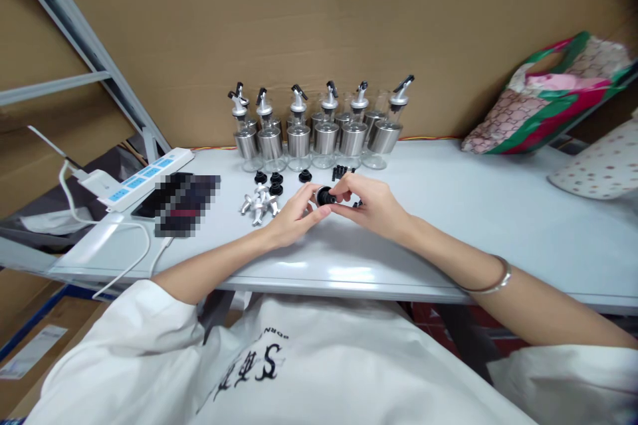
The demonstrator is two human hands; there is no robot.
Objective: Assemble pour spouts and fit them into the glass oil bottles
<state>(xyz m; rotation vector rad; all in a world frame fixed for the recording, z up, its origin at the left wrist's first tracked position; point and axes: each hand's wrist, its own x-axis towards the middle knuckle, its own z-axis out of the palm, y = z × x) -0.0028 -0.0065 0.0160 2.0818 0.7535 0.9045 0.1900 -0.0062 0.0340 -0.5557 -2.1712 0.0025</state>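
Observation:
Between both hands, just above the table, is a bottle pourer top [326,196] with its black ribbed stopper turned toward me. My left hand [298,216] grips its silver rim from the left. The fingers of my right hand [366,202] pinch at the stopper's right side. Left of the hands lie silver pourer spouts [259,204] in a small heap. Loose black stoppers [276,183] sit just behind them. Several short black tubes [341,171] lie beyond my right hand. Glass bottles with steel sleeves [325,139] stand in rows at the back, several fitted with pourers.
A white power strip [149,176] with a plugged-in charger and cable lies at the left, beside dark phones [184,206]. A patterned bag [538,103] and a dotted white object [598,163] rest at the right. Cardboard [299,20] backs the grey table [473,226].

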